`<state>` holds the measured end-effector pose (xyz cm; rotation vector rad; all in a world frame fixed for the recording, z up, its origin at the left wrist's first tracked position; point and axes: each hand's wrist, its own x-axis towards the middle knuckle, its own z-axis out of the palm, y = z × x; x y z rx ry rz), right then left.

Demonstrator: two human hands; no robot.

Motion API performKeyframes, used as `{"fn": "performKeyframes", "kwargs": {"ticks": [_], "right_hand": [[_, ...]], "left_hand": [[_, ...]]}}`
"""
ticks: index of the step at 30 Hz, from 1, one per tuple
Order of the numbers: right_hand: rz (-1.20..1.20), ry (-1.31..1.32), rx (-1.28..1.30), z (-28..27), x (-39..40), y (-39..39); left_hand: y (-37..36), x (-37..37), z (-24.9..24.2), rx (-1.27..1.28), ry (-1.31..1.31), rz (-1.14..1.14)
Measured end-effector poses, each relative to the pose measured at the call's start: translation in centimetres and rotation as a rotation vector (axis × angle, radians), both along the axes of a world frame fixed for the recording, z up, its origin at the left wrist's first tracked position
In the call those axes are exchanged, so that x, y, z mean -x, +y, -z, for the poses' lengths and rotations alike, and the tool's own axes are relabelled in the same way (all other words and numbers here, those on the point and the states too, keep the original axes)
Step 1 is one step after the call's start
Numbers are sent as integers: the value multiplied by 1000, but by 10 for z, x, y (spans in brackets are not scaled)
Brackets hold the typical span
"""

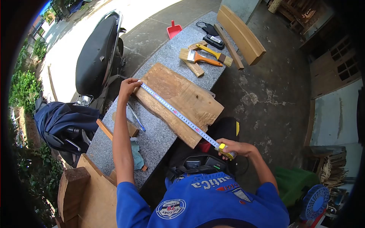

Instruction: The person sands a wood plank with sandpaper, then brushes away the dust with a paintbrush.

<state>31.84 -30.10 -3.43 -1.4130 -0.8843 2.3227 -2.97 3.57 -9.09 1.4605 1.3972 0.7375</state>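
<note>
A rough wooden board [182,89] lies on the speckled stone table, its near end overhanging the edge. Across its length stretches the white blade of a tape measure [175,112]. At the far left corner of the board, my left hand [130,89] pinches the blade's end. Beyond the near end of the board, my right hand [236,148] grips the yellow tape case [228,153], with fingers closed around it. A blue pen [136,117] rests on the stone, close to my left forearm.
Two paintbrushes [205,59] lie on wood pieces farther along the stone table [161,53]. A long plank [241,36] juts past the table's right edge. A motorbike [97,53] stands at left, and a red dustpan [173,29] sits beyond the table. Wood blocks [73,192] are at lower left.
</note>
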Motion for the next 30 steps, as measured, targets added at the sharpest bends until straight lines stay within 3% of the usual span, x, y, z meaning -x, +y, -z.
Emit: {"fn": "performKeyframes", "kwargs": {"ticks": [16,20,24,27,30], "right_hand": [[93,-79,-162,5,-30,16],[141,-26,-168,5,-46,25],[144,25,-127,18,-57,32],[158,77,-97,19,-64,33],[162,85,-37,15,-65,31]], "left_hand": [[-6,-7,4,-92,63,-101],[8,-9,28,-196,315,-197],[-14,-43,-6,-395,608,-296],[11,-68,0,-759,121,-174],[27,-86,4,-674,103,-124]]}}
